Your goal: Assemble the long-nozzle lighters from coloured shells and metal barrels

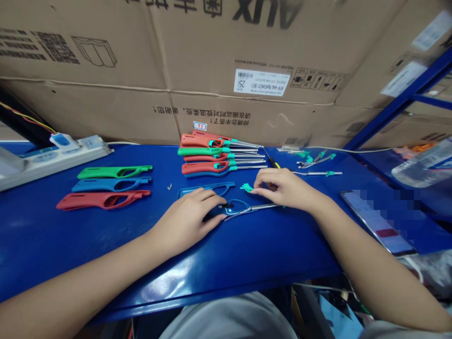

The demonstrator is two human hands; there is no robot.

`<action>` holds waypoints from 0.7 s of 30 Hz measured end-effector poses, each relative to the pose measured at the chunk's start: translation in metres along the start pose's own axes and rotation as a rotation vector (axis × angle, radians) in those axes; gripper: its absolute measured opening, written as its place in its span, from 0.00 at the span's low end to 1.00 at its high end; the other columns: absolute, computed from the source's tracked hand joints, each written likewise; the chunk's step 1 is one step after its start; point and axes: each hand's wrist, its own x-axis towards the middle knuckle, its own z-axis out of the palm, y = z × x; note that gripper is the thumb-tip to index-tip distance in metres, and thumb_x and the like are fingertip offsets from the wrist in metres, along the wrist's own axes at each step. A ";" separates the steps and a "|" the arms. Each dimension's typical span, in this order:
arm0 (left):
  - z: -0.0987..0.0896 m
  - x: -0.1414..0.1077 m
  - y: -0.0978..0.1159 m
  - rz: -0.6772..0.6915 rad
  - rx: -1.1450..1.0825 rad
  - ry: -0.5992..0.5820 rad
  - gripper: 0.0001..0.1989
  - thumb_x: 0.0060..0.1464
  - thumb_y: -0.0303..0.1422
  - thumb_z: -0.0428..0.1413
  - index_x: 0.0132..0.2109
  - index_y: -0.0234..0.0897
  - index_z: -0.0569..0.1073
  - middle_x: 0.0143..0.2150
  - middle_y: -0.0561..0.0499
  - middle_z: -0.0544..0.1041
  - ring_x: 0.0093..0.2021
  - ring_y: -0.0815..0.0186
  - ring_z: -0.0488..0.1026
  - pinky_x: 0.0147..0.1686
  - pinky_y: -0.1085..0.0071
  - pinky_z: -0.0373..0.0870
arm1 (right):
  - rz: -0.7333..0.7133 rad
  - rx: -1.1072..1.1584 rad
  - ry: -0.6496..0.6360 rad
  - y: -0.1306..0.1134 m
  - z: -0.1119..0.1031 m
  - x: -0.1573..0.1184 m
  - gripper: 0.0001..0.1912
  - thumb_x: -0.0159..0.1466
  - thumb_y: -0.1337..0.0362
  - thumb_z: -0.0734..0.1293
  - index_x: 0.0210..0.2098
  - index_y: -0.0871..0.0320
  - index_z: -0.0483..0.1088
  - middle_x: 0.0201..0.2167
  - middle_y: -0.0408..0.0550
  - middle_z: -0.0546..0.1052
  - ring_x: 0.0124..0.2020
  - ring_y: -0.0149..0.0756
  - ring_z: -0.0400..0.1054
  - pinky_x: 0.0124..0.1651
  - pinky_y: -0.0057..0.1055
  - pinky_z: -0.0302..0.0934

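My left hand (190, 219) lies over a blue lighter shell (240, 205), with thumb and forefinger on either side of it. Its handle end is hidden under my palm. A black part (228, 205), a thin wire and a metal tube (264, 206) sit at the shell. My right hand (284, 188) pinches a small teal plastic piece (246, 188) between thumb and forefinger, above the tube. Just behind my left hand rests another blue shell half (226, 187), partly covered by the fingers.
Green (113, 172), blue (109, 184) and red shell halves (102, 201) lie at left, near small metal pins (170, 187). Several lighters (206, 167) are stacked behind. A screwdriver (273, 162), teal-tipped parts (318, 157), a phone (377, 221) and a power strip (52, 157) surround them.
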 end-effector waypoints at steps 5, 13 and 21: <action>0.001 0.001 0.000 -0.005 -0.002 -0.003 0.13 0.65 0.36 0.57 0.55 0.41 0.74 0.51 0.47 0.78 0.52 0.54 0.74 0.53 0.54 0.73 | -0.047 0.050 -0.034 -0.007 0.007 0.002 0.07 0.70 0.62 0.66 0.37 0.58 0.73 0.36 0.48 0.76 0.36 0.34 0.70 0.40 0.31 0.62; 0.006 -0.001 -0.001 -0.002 -0.080 0.016 0.13 0.64 0.34 0.58 0.55 0.39 0.73 0.52 0.46 0.76 0.54 0.55 0.73 0.56 0.55 0.71 | -0.072 0.088 -0.108 -0.011 0.011 0.000 0.06 0.70 0.64 0.66 0.38 0.58 0.75 0.38 0.48 0.77 0.37 0.34 0.71 0.40 0.30 0.64; 0.004 0.000 0.001 -0.015 -0.061 -0.016 0.13 0.65 0.34 0.58 0.54 0.36 0.73 0.52 0.45 0.76 0.54 0.54 0.72 0.57 0.53 0.71 | -0.071 0.010 -0.144 -0.017 0.010 -0.001 0.08 0.70 0.63 0.65 0.39 0.56 0.77 0.40 0.49 0.78 0.38 0.35 0.73 0.42 0.31 0.65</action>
